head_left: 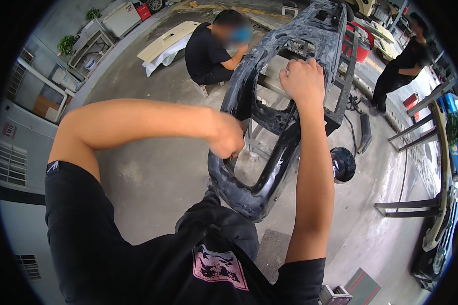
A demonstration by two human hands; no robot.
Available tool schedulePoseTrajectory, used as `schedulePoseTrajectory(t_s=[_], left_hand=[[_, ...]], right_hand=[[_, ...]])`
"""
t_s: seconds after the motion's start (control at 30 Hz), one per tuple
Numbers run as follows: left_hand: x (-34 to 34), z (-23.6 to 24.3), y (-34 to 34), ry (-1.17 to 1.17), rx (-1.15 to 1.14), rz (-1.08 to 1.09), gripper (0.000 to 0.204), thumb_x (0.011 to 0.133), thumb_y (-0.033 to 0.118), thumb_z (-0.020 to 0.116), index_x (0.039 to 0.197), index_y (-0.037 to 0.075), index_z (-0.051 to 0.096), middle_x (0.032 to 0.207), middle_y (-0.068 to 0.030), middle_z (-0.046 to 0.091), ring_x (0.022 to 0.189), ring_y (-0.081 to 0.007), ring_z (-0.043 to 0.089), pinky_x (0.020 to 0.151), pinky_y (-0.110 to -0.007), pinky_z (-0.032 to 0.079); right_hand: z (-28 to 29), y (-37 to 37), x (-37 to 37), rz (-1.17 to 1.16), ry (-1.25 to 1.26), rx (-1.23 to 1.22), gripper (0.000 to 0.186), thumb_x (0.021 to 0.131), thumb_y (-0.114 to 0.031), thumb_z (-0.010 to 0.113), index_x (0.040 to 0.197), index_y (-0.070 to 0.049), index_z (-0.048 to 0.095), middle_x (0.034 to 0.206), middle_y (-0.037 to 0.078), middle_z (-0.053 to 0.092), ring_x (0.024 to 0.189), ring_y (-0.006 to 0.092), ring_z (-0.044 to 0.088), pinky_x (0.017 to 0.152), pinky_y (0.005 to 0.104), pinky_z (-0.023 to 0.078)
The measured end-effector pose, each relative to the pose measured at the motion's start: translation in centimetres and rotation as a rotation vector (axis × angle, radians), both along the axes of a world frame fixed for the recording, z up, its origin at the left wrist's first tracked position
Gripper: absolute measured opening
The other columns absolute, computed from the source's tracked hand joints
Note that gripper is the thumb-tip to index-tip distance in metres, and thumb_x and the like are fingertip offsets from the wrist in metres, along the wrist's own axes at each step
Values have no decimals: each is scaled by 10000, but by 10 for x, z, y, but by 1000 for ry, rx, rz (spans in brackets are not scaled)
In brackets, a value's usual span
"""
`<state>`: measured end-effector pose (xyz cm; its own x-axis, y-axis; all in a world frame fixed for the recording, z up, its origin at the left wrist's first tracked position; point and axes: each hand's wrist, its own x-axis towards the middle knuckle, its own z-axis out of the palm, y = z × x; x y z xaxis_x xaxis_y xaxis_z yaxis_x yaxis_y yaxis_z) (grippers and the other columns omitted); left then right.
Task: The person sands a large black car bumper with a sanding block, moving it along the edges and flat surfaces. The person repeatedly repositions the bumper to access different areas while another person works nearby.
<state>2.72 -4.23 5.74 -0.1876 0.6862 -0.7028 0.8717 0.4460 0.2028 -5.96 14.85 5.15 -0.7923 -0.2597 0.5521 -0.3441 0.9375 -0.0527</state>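
Note:
A long black car body part [247, 198], mottled with grey patches and pierced by large openings, lies on a metal stand [336, 114] and runs away from me up the middle of the head view. My left hand [226, 132] is at the left rim of its near opening, fingers curled down and inward; what they hold, if anything, is hidden. My right hand [303, 81] grips the upper right part of the same piece, farther forward, with the fingers bent over it.
A co-worker [206, 56] crouches left of the piece beside pale panels [163, 40]; another person [397, 76] stands at the right. A black bucket [343, 165] and dark tube [364, 132] sit on the concrete floor. Racks with bumpers [432, 203] line the right side.

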Motion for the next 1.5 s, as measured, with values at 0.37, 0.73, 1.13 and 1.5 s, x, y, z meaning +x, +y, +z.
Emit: schedulePoseTrajectory(t_s=[0.37, 0.73, 1.13, 1.5], left_hand=[[12, 4, 1, -143, -88, 15, 408, 783, 176, 521, 1122, 172, 749, 1064, -111, 726, 1146, -303, 625, 1185, -571, 249], [8, 20, 21, -91, -218, -79, 454, 833, 162, 455, 1195, 225, 722, 1171, -66, 715, 1177, -285, 610, 1173, -563, 238], [10, -3, 11, -605, -132, 171, 392, 957, 146, 481, 1299, -3, 599, 1224, -231, 659, 1126, -350, 628, 952, -398, 480], [48, 21, 40, -483, -101, 214, 706, 974, 573, 491, 1280, -56, 578, 1145, -280, 657, 1088, -439, 620, 925, -442, 485]], right_hand=[[-1, 0, 2, -36, -64, 33, 312, 861, -325, 611, 879, -45, 748, 954, 116, 722, 1039, 292, 609, 969, 436, 448], [1, 5, 3, -76, -40, -45, 312, 818, -335, 653, 846, -42, 758, 943, 130, 724, 1049, 288, 603, 949, 417, 444], [5, -12, 2, -64, -69, 18, 281, 803, -310, 653, 859, -57, 764, 952, 98, 716, 1071, 282, 571, 942, 408, 422], [-8, 0, -2, -117, -132, 58, 277, 799, -311, 666, 891, -73, 773, 988, 100, 725, 1109, 292, 527, 992, 425, 368]])
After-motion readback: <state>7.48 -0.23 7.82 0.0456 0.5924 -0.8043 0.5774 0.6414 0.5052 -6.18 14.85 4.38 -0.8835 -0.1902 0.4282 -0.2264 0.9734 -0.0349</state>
